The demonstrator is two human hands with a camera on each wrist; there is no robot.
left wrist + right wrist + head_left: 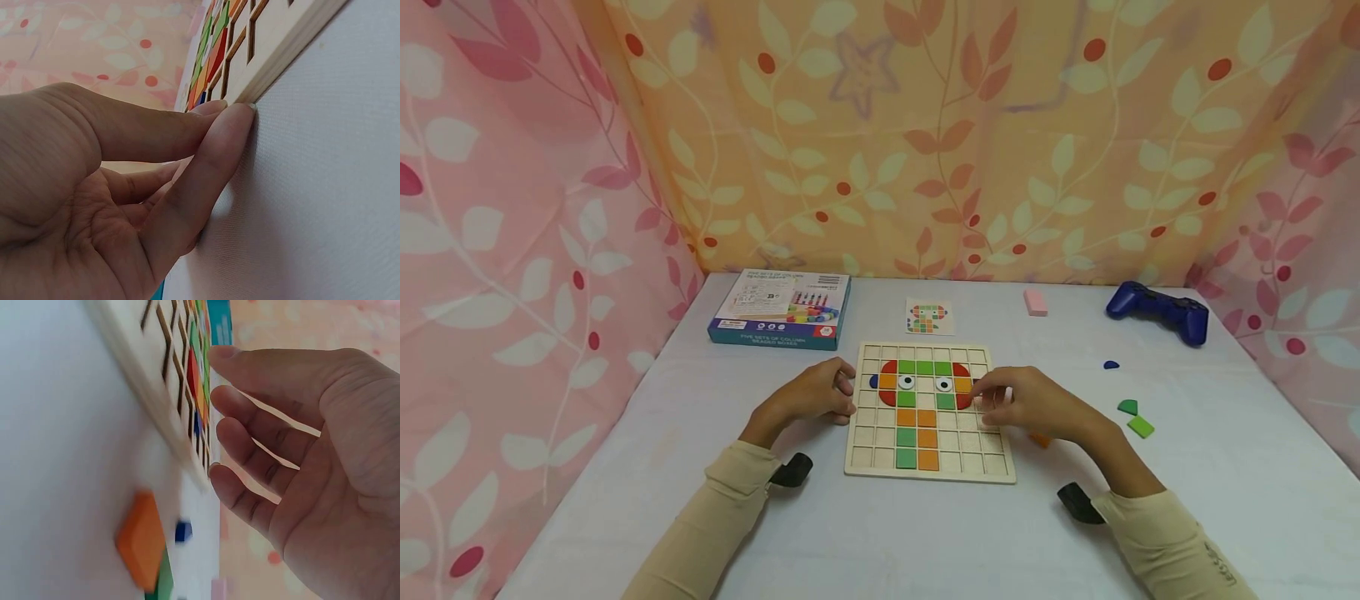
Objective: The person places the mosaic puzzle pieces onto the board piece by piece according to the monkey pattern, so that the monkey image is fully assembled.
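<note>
Apparently, the tile pattern (927,418) on the square pale-wood grid board (966,462) looked mostly laid; I saw a blue half-disc (1111,365) and lime-green square (1141,426) unplaced. Left hand (814,392) pinched board's edge; right hand (1033,402) empty, loosely bent.

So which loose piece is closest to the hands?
The orange piece, partly hidden by the right hand in the head view; the others lie farther away.
</note>
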